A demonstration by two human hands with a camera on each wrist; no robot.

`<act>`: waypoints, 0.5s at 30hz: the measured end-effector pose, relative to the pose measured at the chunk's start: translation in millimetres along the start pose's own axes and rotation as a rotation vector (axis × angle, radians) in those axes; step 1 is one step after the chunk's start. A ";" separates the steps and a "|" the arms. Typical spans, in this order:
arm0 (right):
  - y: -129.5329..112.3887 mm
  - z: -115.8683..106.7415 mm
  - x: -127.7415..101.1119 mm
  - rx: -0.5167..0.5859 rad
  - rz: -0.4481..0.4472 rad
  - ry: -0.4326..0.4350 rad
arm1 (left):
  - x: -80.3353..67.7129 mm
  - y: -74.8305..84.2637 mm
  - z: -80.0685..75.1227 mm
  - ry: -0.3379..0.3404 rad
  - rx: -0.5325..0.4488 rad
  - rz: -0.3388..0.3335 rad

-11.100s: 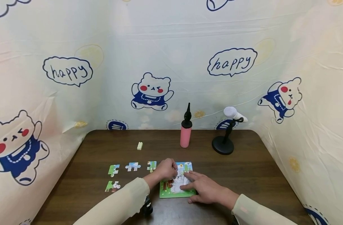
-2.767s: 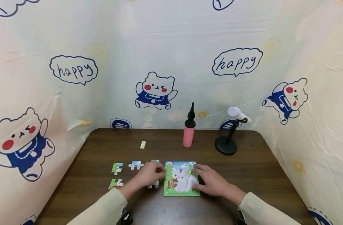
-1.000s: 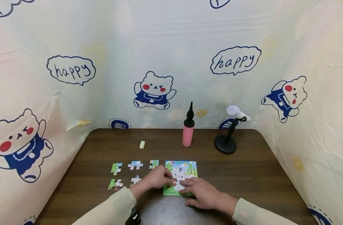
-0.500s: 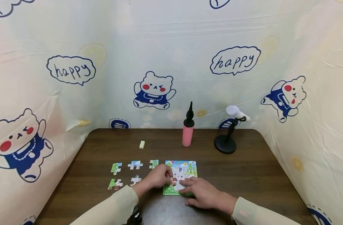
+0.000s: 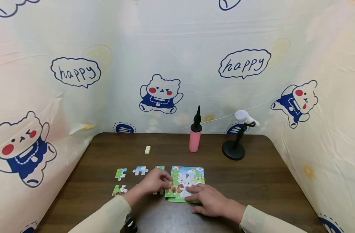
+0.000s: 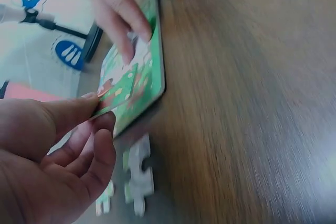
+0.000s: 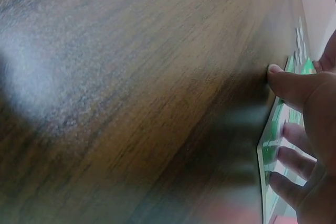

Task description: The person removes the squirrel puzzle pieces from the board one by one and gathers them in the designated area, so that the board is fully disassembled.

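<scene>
The left hand [image 5: 154,183] pinches a puzzle piece [image 6: 118,92] between thumb and fingers, lifted at the left edge of the puzzle board [image 5: 187,176] on the bench [image 5: 253,181]. The right hand [image 5: 207,202] rests flat on the board, fingers straight.

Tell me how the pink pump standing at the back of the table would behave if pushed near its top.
The pink pump is tall and narrow on a small base, so a push up high would probably tip it rather than slide it. Its body looks round, so once down it would likely roll across the table. It appears to be plastic, so probably light for its size.
</scene>
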State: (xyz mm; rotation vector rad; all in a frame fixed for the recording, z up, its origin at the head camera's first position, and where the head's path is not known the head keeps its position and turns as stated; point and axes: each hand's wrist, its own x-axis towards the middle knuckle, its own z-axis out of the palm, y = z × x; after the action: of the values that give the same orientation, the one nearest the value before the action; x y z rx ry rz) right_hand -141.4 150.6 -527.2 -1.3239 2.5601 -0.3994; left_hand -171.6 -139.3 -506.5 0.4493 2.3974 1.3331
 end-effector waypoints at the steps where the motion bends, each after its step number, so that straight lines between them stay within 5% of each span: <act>1: -0.3 0.2 0.2 0.000 -0.001 -0.001 | -4.5 -2.5 -4.5 0.001 0.002 0.003; 8: -1.6 0.9 -1.1 0.012 0.011 0.004 | -45.8 -23.8 -39.3 0.014 -0.018 -0.008; 15: -2.1 0.9 -2.3 0.003 0.012 0.005 | -90.8 -50.4 -71.5 0.048 -0.010 -0.088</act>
State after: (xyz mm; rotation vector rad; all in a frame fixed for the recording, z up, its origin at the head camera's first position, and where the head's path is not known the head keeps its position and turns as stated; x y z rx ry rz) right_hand -138.2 151.2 -527.1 -1.3069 2.5694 -0.4037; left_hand -128.8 -257.8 -500.6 0.3077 2.4183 1.3317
